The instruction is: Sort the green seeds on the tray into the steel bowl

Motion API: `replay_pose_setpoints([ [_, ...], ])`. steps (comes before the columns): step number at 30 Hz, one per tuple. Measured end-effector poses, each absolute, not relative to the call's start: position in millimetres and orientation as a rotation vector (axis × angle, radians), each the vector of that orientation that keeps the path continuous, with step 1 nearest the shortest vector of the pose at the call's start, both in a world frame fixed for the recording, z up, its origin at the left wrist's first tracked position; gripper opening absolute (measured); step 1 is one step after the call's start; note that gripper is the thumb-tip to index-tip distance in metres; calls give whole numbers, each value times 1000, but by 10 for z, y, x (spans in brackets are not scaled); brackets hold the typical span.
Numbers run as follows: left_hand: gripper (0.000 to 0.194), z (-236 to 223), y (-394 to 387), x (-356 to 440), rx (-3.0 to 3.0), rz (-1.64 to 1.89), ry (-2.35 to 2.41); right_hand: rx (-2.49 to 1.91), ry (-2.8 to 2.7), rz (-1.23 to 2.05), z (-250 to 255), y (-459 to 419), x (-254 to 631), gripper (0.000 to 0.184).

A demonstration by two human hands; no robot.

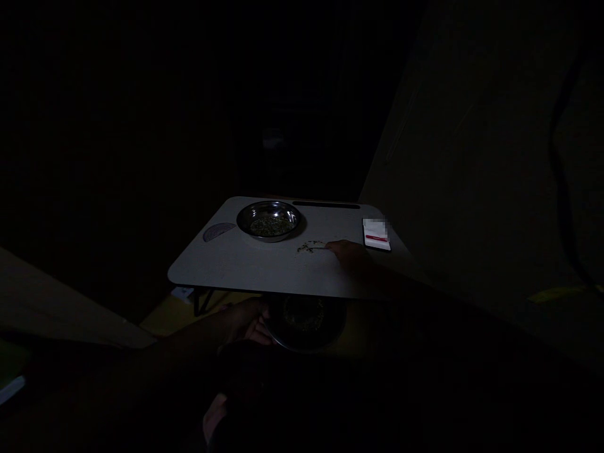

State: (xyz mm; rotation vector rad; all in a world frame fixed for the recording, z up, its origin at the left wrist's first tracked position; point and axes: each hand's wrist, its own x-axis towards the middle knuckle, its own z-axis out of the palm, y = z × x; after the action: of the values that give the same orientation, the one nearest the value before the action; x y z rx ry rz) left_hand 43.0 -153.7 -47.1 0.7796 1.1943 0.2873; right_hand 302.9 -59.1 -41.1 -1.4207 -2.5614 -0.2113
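Observation:
The room is very dark. My left hand point(257, 324) grips the rim of a round metal bowl point(306, 347) just below the table's front edge; small grains lie in it. Over the white table my right hand point(349, 251) is closed on a thin, light-coloured strip-like tool point(319, 247), whose kind I cannot make out. The tool touches or hovers right by a small scatter of grains point(309, 245) on the tabletop. Behind and left of it stands a shiny steel bowl point(268, 236) with a layer of grains or seeds inside.
The small folding table point(226, 270) has dark metal legs and a dark slot point(325, 204) along its back. A semicircular printed mark point(219, 232) is at its left. On the right lies a phone-like slab point(377, 239) with a white face and red bar. A wall rises at right.

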Motion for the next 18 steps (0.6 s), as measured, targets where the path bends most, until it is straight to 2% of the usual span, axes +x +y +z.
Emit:
replay_pose_setpoints([
  [18,13,-499,-1514,456,812,269,1201,-1428,-2608,-257,-387,-702,3066,31],
])
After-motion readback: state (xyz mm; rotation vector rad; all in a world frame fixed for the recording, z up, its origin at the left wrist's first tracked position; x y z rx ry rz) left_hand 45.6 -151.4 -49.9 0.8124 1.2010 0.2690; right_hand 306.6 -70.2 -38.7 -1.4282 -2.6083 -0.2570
